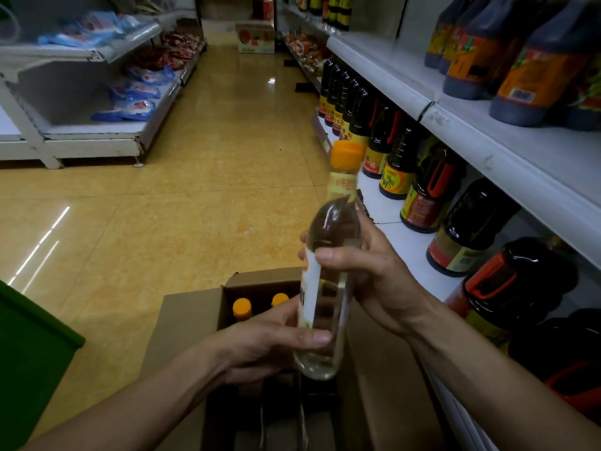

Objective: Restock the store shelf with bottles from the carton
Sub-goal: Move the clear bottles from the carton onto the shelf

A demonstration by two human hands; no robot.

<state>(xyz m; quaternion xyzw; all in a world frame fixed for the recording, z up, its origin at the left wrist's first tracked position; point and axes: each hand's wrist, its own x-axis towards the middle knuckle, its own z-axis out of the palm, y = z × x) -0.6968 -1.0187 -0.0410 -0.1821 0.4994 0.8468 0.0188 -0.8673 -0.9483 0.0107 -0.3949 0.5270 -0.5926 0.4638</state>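
Note:
A clear bottle (328, 288) with an orange cap and a white label stands upright in the air above the open carton (192, 317). My left hand (270, 340) grips its lower part, thumb across the front. Higher up, at the bottle's shoulder, my right hand (370, 275) holds it with fingers wrapped round. Two more orange-capped bottles (242, 309) show inside the carton at its far end. The white store shelf (393, 236) lies just to the right of the bottle.
Dark sauce bottles (422, 203) line the right shelf, larger jugs (533, 66) on the shelf above. Across the tiled aisle stands a shelf of packets (136, 102). A box (255, 37) sits far down the aisle. A green object (29, 359) is at the left.

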